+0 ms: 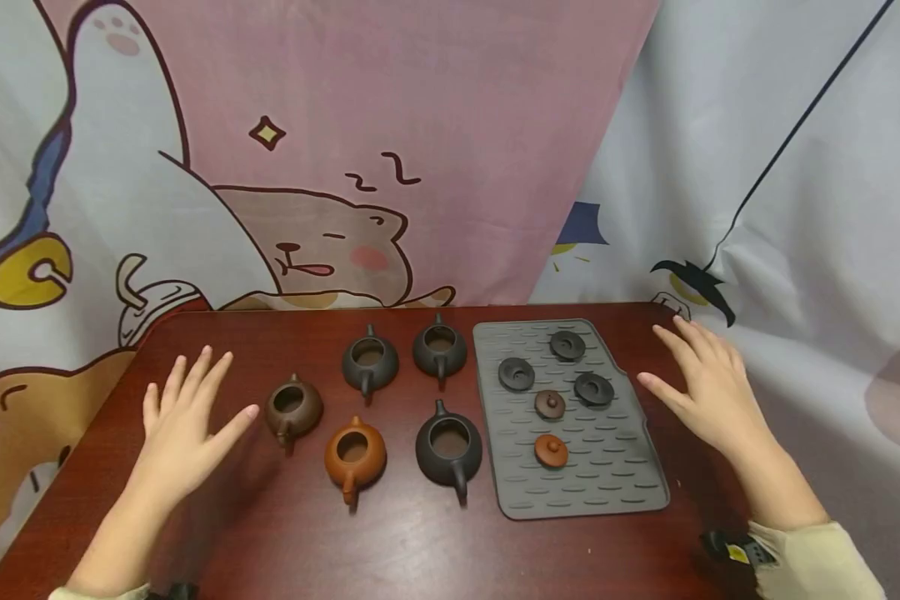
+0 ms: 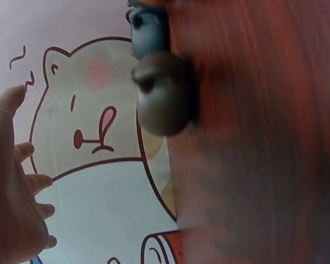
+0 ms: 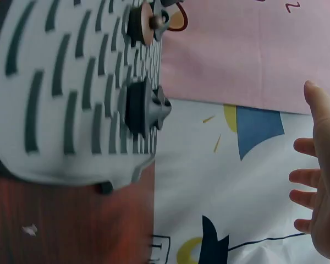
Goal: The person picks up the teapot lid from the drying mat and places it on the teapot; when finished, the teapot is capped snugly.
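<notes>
Five open-topped teapots (image 1: pixel 429 462) mid-table (image 1: pixel 555 558), lids (image 1: pixel 594 389) parked on the grey mat (image 1: pixel 607 479)
All our pots have their long axes running roughly front to back, each with one end poking toward us, and we can't tell what's inside. The mat carries three black lids, one brown, one orange, knobs up. Our left hand (image 1: pixel 183 433) hovers fingers spread wide near the brown pot (image 1: pixel 309 412); our right (image 1: pixel 708 392), also splayed, is beside the mat. Backdrop (image 1: pixel 495 125) reads "Z Z".

The teapots (image 1: pixel 356 460) are orange, brown and black, the dash-patterned mat (image 1: pixel 607 479) grey.
</notes>
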The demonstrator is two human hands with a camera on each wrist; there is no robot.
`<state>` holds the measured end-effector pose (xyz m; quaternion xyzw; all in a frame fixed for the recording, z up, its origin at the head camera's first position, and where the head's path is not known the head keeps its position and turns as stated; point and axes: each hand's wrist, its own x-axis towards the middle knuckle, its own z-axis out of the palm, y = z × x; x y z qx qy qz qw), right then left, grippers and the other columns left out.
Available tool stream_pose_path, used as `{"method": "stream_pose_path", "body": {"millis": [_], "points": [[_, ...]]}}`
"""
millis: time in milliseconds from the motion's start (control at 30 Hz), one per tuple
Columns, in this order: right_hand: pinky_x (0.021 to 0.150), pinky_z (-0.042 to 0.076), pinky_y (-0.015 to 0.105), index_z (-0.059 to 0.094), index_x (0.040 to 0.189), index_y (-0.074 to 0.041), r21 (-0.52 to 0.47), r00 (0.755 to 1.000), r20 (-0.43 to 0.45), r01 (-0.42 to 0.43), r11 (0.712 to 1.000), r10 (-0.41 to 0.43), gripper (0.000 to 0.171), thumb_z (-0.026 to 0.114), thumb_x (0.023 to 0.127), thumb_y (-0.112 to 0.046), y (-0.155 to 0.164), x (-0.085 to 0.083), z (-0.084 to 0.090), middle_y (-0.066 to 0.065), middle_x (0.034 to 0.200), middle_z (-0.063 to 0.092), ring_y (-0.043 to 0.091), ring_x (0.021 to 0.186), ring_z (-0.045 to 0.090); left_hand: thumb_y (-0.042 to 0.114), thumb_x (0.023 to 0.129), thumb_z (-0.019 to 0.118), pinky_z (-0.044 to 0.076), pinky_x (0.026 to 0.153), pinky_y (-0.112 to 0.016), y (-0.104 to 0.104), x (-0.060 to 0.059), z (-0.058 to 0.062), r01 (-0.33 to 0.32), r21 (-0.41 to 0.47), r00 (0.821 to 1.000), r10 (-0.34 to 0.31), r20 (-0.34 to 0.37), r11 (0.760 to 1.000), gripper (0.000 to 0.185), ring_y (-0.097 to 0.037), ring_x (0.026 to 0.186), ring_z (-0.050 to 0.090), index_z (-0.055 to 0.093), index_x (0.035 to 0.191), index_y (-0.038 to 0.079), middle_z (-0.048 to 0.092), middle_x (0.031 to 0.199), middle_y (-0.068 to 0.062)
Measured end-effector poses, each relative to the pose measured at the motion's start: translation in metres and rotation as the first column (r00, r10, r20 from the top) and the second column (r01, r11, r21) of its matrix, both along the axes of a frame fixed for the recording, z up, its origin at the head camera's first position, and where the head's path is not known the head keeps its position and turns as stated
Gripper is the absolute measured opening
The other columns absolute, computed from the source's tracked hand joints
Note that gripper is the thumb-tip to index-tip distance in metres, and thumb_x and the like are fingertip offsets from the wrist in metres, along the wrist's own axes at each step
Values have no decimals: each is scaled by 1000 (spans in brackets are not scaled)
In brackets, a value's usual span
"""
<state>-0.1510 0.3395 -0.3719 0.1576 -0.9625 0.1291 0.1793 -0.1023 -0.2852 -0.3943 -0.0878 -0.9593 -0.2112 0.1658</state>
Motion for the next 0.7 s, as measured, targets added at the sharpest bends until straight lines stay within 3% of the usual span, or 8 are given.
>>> {"method": "stream_pose_path", "body": {"millis": [333, 700], "points": [[103, 21, 60, 51, 135, -4, -130, 992, -101, -91, 987, 78, 60, 72, 85, -30, -20, 15, -13, 21, 137, 44, 42, 126, 36, 29, 85, 70, -4, 108, -59, 28, 13, -18, 79, 161, 992, -61, -114, 984, 75, -34, 143, 10, 34, 149, 11, 25, 154, -17], [88, 33, 55, 59, 126, -4, -240, 988, -95, -141, 961, 121, 52, 78, 79, -15, -48, 32, -30, 15, 123, 55, 35, 114, 45, 11, 79, 75, 8, 109, -57, 60, 20, -40, 189, 327, 975, -136, -178, 926, 79, -34, 141, 18, 37, 148, 11, 30, 153, -13]]}}
